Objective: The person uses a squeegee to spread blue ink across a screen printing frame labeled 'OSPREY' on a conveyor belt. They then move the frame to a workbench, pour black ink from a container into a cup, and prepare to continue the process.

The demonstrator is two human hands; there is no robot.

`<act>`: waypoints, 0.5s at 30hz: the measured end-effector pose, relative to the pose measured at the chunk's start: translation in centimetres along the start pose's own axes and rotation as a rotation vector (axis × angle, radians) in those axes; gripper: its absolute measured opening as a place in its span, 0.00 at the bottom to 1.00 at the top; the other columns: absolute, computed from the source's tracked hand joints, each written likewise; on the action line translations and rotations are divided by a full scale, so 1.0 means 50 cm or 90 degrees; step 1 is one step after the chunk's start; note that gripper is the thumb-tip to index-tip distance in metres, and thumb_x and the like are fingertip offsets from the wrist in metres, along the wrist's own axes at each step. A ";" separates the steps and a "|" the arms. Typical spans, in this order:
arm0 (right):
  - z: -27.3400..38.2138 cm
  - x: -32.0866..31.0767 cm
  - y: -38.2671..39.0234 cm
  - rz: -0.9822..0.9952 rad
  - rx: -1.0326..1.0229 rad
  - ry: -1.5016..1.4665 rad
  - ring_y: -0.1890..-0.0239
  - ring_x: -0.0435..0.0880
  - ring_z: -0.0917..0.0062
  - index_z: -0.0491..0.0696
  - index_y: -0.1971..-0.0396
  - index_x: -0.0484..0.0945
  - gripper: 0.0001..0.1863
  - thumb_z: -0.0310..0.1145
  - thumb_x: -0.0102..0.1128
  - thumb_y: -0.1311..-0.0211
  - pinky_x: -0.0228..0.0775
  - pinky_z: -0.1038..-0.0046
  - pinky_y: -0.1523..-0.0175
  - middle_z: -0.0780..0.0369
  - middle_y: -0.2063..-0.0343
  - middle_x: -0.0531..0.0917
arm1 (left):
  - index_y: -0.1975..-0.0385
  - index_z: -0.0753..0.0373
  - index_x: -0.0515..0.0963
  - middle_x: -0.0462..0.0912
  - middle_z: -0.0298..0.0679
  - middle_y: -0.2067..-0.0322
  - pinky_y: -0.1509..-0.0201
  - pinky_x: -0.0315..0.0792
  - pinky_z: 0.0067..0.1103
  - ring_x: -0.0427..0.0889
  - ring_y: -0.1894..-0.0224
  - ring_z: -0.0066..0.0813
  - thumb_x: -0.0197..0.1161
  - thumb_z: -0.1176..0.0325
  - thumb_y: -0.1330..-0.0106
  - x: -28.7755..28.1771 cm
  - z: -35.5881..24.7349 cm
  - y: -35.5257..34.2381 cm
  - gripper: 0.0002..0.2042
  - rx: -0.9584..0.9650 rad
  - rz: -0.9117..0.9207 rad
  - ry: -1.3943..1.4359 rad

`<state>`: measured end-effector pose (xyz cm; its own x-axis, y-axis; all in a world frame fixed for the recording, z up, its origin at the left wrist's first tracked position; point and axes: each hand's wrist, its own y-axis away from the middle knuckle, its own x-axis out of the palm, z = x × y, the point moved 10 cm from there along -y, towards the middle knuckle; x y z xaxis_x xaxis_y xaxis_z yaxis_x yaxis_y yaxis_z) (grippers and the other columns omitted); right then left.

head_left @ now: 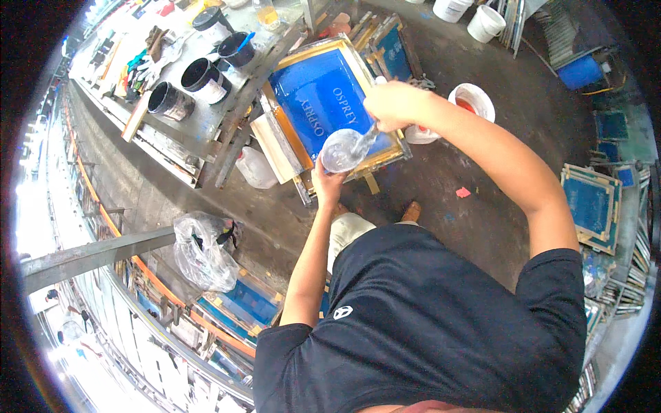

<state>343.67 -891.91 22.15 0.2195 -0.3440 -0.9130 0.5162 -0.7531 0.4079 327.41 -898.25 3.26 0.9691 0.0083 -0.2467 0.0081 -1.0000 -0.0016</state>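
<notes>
My left hand (329, 182) is closed round a clear plastic cup (336, 153), held up over the near edge of a screen printing frame (313, 81). That frame has a wooden border and blue mesh with pale lettering, and it leans at a slant. My right hand (389, 107) is closed on a slim tool (369, 138). A white end of the tool shows above the fist. Its clear, whitish lower part reaches to the cup's rim; its exact kind cannot be made out. What the cup contains is unclear.
Black buckets (205, 81) stand on a cluttered table (165, 131) at the left. A white bucket (475, 100) sits right of the frame, and a whitish jug (256, 168) lies left of it. A plastic bag (205, 251) hangs by a metal beam (103, 256). More frames (591, 203) lean at right.
</notes>
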 end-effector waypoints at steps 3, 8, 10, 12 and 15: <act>0.019 -0.007 0.004 -0.053 -0.086 -0.053 0.66 0.87 0.57 0.44 0.72 0.87 0.10 0.34 0.65 0.52 0.79 0.59 0.58 0.51 0.74 0.86 | 0.42 0.67 0.74 0.85 0.46 0.53 0.47 0.78 0.31 0.84 0.50 0.36 0.84 0.66 0.57 0.018 -0.004 0.005 0.38 0.003 0.011 0.027; -0.037 -0.011 0.014 -0.072 0.006 0.040 0.66 0.88 0.56 0.43 0.74 0.87 0.11 0.35 0.65 0.52 0.80 0.59 0.57 0.50 0.73 0.86 | 0.41 0.70 0.73 0.83 0.48 0.50 0.45 0.77 0.32 0.83 0.48 0.38 0.82 0.72 0.56 0.033 -0.010 0.012 0.38 0.008 -0.020 -0.048; -0.025 0.005 0.017 -0.019 -0.045 -0.004 0.61 0.88 0.58 0.42 0.71 0.87 0.13 0.36 0.68 0.51 0.81 0.60 0.55 0.51 0.68 0.87 | 0.41 0.70 0.73 0.83 0.49 0.50 0.45 0.78 0.32 0.83 0.49 0.39 0.82 0.71 0.55 0.040 -0.022 0.016 0.37 0.040 -0.030 -0.065; -0.020 0.013 0.022 0.003 -0.064 -0.038 0.59 0.88 0.59 0.42 0.69 0.87 0.15 0.39 0.71 0.50 0.81 0.60 0.53 0.51 0.65 0.88 | 0.42 0.70 0.73 0.83 0.49 0.50 0.47 0.79 0.32 0.84 0.49 0.38 0.82 0.72 0.55 0.046 -0.052 0.029 0.37 0.131 -0.049 -0.116; -0.042 0.006 0.026 -0.047 0.007 -0.028 0.59 0.88 0.58 0.42 0.67 0.87 0.17 0.40 0.72 0.51 0.81 0.60 0.52 0.50 0.64 0.88 | 0.46 0.66 0.76 0.85 0.44 0.53 0.45 0.76 0.30 0.84 0.50 0.35 0.83 0.64 0.57 0.047 -0.010 0.045 0.36 -0.001 -0.054 -0.073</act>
<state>346.13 -891.82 22.40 0.1449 -0.3110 -0.9393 0.5204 -0.7834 0.3397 329.83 -900.50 3.17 0.9302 0.0929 -0.3552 0.0895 -0.9956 -0.0259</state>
